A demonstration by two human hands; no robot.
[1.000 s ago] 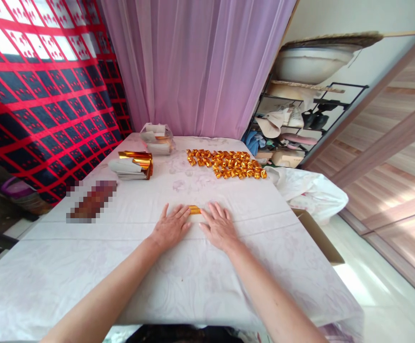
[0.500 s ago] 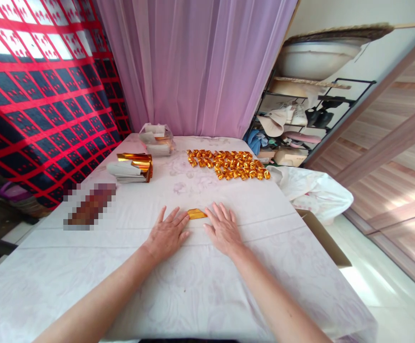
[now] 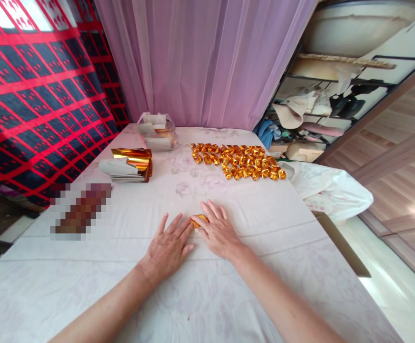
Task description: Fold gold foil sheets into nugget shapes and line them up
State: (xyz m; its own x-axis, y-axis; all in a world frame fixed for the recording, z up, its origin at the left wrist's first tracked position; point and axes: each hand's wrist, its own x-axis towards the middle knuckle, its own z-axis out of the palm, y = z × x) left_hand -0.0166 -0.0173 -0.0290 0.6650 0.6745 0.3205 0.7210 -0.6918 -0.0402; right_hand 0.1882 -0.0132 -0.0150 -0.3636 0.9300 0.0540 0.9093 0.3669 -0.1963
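Observation:
My left hand (image 3: 168,245) lies flat on the white tablecloth (image 3: 229,205), fingers spread, its fingertips touching a small gold foil paper (image 3: 197,220). My right hand (image 3: 217,230) rests palm down over most of that paper, pressing it to the table. Only a small corner of the gold piece shows between the two hands. Farther back lie several folded gold foil pieces (image 3: 238,161) in rows.
A stack of gold and white sheets (image 3: 129,165) sits at the left rear, a clear bag of paper (image 3: 156,131) behind it. A blurred brown object (image 3: 81,209) lies left. A white plastic bag (image 3: 331,190) and a cardboard box (image 3: 341,243) hang off the right edge.
My right hand has slid left over the gold paper, covering most of it. The left hand stayed beside it. The camera has moved closer.

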